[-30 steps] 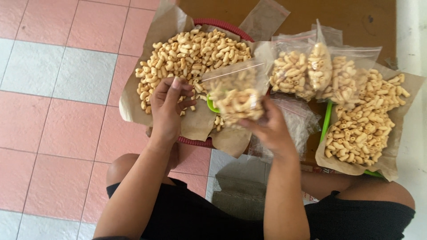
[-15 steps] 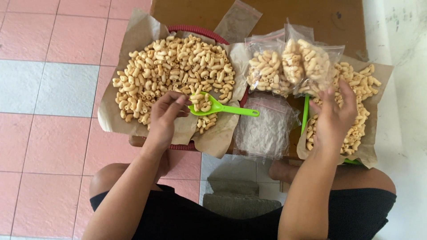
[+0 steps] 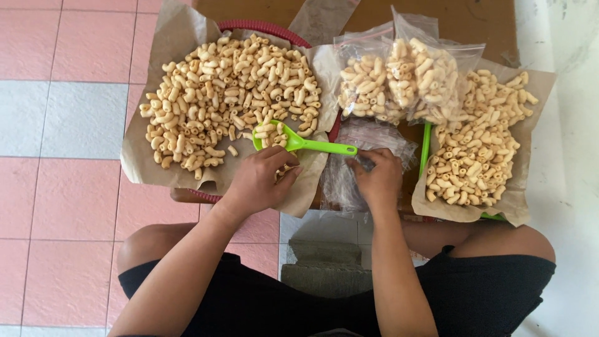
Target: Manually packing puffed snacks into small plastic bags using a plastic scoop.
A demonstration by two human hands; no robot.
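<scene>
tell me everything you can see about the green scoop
The green scoop looks like bright lime plastic, with a shallow bowl and a straight, slim handle pointing toward the right hand. It lies nearly flat on the brown paper at the near edge of the snack pile, a few curled pieces in its bowl. Neither hand clearly holds it; the left hand rests just below.

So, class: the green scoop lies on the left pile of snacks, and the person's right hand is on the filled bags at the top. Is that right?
Not quite. The green scoop does lie on the left pile, but the right hand is on the empty bags in the middle, below the filled bags. The head view shows it.
</scene>
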